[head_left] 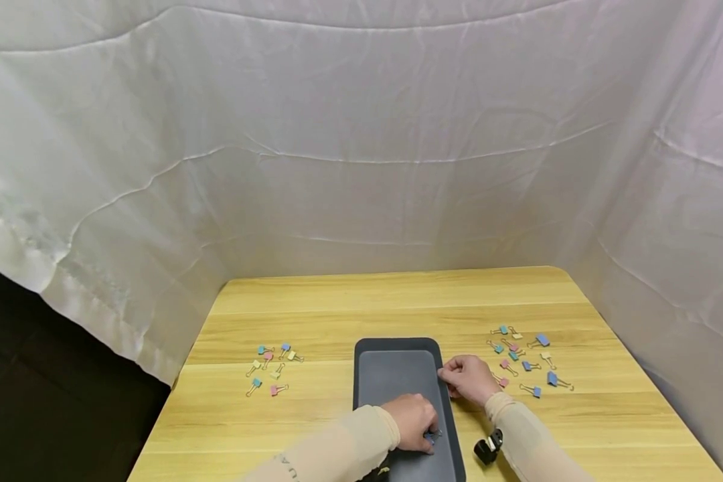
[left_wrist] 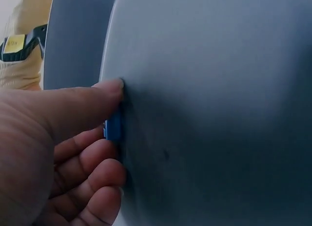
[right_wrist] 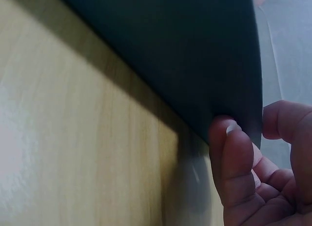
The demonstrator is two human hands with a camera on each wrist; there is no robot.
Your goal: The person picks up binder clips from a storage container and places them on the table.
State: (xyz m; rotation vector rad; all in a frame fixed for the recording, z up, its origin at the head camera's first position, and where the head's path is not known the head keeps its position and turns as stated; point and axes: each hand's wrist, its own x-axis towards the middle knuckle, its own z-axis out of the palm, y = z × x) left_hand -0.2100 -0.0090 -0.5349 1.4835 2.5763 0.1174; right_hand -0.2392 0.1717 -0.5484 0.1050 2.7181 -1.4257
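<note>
A dark grey rectangular tray (head_left: 391,375) lies lengthwise on the table. My left hand (head_left: 411,420) reaches into it and pinches a blue binder clip (head_left: 430,438) by the right side wall. In the left wrist view that blue binder clip (left_wrist: 113,126) shows between thumb and curled fingers, partly hidden by them. My right hand (head_left: 468,379) grips the tray's right rim from outside. The right wrist view has the thumb on one side of the tray wall (right_wrist: 195,55) and the fingers (right_wrist: 237,162) on the other.
Several binder clips in blue, pink, teal and yellow lie loose left of the tray, among them a pink clip (head_left: 275,390). Another scattered group, with a blue clip (head_left: 552,379), lies to the right. A pale curtain (head_left: 397,134) surrounds the wooden table (head_left: 319,301).
</note>
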